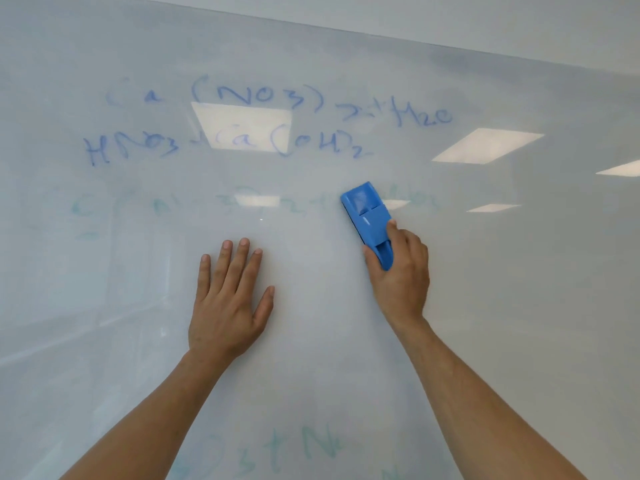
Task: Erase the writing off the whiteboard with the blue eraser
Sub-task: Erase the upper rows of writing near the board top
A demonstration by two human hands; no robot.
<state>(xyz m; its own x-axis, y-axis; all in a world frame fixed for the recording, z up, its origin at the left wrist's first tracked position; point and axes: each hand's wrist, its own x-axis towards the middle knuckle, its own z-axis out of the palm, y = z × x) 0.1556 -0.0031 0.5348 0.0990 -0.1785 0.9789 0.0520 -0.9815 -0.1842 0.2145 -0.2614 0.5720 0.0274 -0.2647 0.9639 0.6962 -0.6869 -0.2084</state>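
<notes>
Two lines of blue writing (263, 126) on the glossy whiteboard (519, 271); below them, left hand (230, 303) flat and spread, right hand (401, 271) clasped around the blue eraser (367, 220).

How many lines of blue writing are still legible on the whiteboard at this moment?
2. The upper blue line runs across the top of the whiteboard; the lower blue line sits just beneath it, above the left hand. Fainter green traces elsewhere are not counted.

From my feed, both forearms are bare with no sleeves, watch or rings; left hand (227, 299) and right hand (401, 271) have short nails.
</notes>
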